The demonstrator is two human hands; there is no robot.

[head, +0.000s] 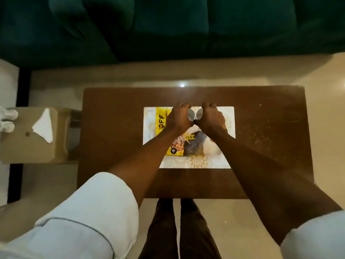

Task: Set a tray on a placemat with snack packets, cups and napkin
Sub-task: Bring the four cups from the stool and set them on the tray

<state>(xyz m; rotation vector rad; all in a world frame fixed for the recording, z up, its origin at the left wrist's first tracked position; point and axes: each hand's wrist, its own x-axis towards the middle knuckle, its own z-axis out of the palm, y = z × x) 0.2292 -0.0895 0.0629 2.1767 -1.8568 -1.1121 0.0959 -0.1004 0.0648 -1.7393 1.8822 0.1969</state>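
While both of my hands close around 2 small pale cups, I am placing them at the far edge of the tray [149,118], which lies on the brown table [112,118]. My left hand [179,117] has its fingers curled onto the left cup [190,115]; my right hand [210,118] has its fingers curled onto the right cup [199,114]. The cups stand side by side, rims close or touching; I cannot tell which.

On the tray, nearer to me than the cups, lies a yellow snack packet [162,118], running under my left wrist, with a darker packet [194,144] just beside it under my forearms. Whether a separate placemat shows under the tray, I cannot tell; only 1 pale patterned rectangle is visible.

To finish this step well, I judge that I should lower both cups upright onto bare tray surface beyond the packets, not on their edges, then release each hand straight upward so that neither cup tips.

Well to the left of the tray, off the table, a folded white napkin [43,126] waits on a low beige stool [22,150]. It looks like the remaining item. Beyond the table's far edge is a dark green sofa [168,25].
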